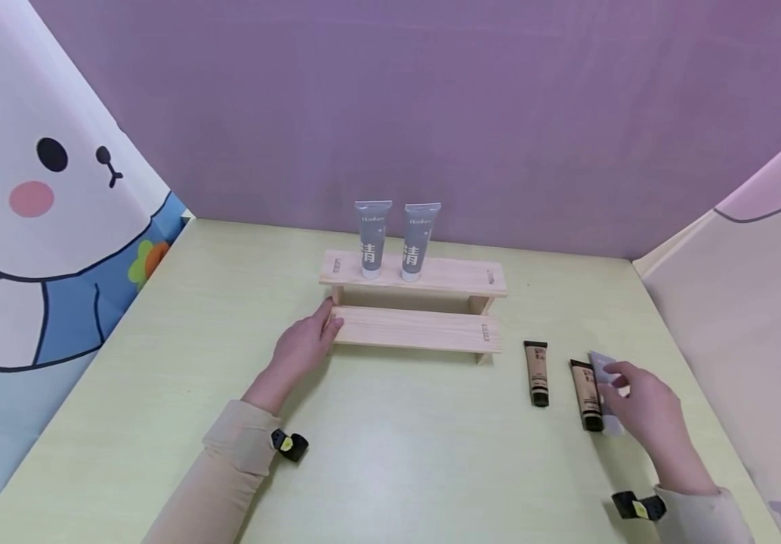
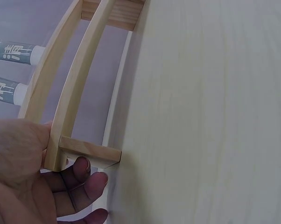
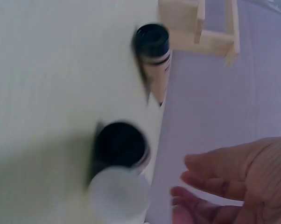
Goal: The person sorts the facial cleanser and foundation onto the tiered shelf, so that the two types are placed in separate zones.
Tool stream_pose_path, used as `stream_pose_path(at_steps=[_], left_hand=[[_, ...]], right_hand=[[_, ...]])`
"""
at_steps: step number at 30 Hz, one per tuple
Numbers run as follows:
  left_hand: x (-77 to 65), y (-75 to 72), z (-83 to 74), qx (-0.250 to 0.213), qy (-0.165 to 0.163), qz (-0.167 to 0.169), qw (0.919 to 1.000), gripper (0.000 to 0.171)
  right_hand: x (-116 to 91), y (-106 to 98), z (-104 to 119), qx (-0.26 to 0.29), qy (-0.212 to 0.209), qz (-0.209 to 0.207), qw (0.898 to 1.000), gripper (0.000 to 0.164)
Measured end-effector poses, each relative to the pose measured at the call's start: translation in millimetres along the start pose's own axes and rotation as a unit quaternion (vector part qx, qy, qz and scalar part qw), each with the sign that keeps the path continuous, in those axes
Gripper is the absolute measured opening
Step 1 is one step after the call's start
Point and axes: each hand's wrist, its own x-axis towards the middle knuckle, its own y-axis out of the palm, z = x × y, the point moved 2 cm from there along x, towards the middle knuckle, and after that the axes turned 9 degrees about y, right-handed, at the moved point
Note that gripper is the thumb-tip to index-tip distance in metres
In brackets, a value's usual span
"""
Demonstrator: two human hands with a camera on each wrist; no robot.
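Note:
A two-tier wooden stand (image 1: 418,329) sits at the middle of the table. My left hand (image 1: 304,344) grips the left end of its lower board, thumb on top; in the left wrist view the left hand's fingers (image 2: 94,186) curl below the board. Two grey squeeze tubes, a left one (image 1: 372,238) and a right one (image 1: 419,242), stand caps down on the upper board. At the right, my right hand (image 1: 649,408) hovers over a third grey tube (image 1: 601,361) lying flat, fingers loosely bent. In the right wrist view, nothing shows between them; the white cap (image 3: 119,195) lies beside them.
A tan tube with a black cap (image 1: 586,397) lies right against the grey one. Another tan tube (image 1: 536,374) lies between it and the stand. A purple backdrop (image 1: 397,113) rises behind the table (image 1: 418,453), with printed cloth (image 1: 23,302) along the left side.

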Motion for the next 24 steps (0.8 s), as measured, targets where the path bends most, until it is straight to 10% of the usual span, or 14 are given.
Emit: stream_pose_path(at_steps=[24], left_hand=[[-1.0, -1.9, -1.9, 0.004, -0.002, -0.001, 1.0, 0.058]], right_hand=[[11.8, 20.8, -31.7, 0.049, 0.099, 0.163, 0.98, 0.066]])
